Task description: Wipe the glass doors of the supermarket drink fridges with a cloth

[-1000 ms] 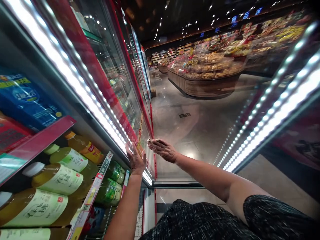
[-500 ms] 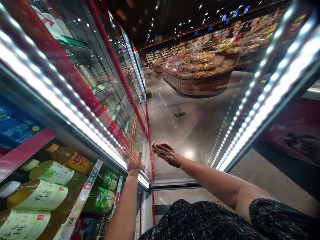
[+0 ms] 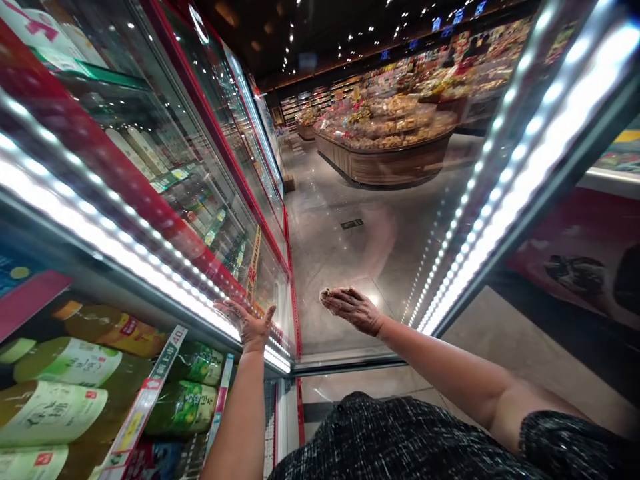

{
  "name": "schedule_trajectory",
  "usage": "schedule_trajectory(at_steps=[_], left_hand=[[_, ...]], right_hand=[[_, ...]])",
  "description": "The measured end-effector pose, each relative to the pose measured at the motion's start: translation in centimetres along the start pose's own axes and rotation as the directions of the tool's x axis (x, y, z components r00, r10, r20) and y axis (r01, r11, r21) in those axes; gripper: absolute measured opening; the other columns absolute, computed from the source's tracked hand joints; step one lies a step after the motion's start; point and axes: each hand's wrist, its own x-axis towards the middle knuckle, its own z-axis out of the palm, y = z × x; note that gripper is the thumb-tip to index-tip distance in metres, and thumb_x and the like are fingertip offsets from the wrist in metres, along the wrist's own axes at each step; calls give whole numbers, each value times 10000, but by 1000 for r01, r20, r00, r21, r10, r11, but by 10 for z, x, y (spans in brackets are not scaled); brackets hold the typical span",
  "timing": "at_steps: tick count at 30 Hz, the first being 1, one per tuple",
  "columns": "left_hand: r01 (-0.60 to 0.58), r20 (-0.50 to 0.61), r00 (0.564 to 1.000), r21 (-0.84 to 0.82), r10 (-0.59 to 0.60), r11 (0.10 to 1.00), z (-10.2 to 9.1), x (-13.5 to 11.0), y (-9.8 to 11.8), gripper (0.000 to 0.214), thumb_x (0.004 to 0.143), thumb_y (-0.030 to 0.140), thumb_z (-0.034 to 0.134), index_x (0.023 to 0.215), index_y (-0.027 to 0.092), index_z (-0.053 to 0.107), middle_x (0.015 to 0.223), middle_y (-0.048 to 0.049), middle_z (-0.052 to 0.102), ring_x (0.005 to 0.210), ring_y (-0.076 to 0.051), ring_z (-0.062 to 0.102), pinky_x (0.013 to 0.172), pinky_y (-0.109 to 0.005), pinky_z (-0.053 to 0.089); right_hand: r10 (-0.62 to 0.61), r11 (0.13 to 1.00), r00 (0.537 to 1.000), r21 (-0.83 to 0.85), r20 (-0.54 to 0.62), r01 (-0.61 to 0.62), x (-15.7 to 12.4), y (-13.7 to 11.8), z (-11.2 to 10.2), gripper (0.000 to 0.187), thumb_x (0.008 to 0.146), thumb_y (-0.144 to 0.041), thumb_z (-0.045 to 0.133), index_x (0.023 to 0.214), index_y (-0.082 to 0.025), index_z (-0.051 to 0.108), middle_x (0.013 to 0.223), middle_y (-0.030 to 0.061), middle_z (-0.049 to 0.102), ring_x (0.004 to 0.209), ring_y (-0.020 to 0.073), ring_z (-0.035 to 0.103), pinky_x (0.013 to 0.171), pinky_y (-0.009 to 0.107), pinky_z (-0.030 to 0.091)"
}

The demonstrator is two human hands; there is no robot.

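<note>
A glass cooler door (image 3: 345,340) stands in front of me, with bright light strips along both sides. My left hand (image 3: 249,325) is open beside the left strip (image 3: 165,267), its thumb spread away from the fingers. Whether it touches the glass I cannot tell. My right hand (image 3: 354,310) is stretched out over the lower middle of the glass with its fingers together. Something pale and crumpled shows at its fingertips, too small to name. Left of my left arm, shelves hold yellowish drink bottles (image 3: 65,410) and green-labelled bottles (image 3: 187,400).
Price rails (image 3: 145,413) edge the shelves at lower left. Red-framed coolers (image 3: 225,133) run along the left. Beyond the glass, a wood-sided display island (image 3: 385,163) stands on the grey floor (image 3: 345,260). A pinkish-red panelled case (image 3: 575,247) is on the right.
My right hand has moved to the right across the glass, away from the left hand. My left hand has shifted slightly left, still open. The view has turned a little.
</note>
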Motion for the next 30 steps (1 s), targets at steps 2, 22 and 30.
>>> schedule_trajectory(at_steps=[2, 22, 30], left_hand=[[-7, -8, 1000, 4, 7, 1000, 0, 0, 1, 1486, 687, 860, 612, 1577, -83, -112, 1647, -339, -218, 1537, -378, -281, 1269, -574, -19], [62, -23, 998, 2, -62, 998, -9, -3, 19, 1389, 714, 724, 738, 1630, 43, -53, 1691, -313, 2, 1595, -394, -16, 1280, -579, 86], [-30, 81, 996, 8, 29, 1000, -10, -1, 29, 1319, 750, 694, 699, 1645, 111, -76, 1705, -272, -5, 1589, -422, -18, 1247, -662, 91]], right_hand=[[17, 1000, 999, 0, 28, -17, -8, 4, -4, 466, 1045, -222, 544, 1502, -307, 510, 1401, -15, 672, 1402, 112, 528, 1235, 311, 297], [394, 895, 919, -233, 12, -381, -85, 32, -36, 668, 939, -57, 530, 1544, -332, 465, 1510, 48, 588, 1438, 244, 497, 1258, 467, 292], [480, 856, 876, -194, -44, -479, -79, 53, -35, 703, 934, -149, 564, 1589, -330, 386, 1684, 85, 325, 1538, 337, 338, 1249, 600, 289]])
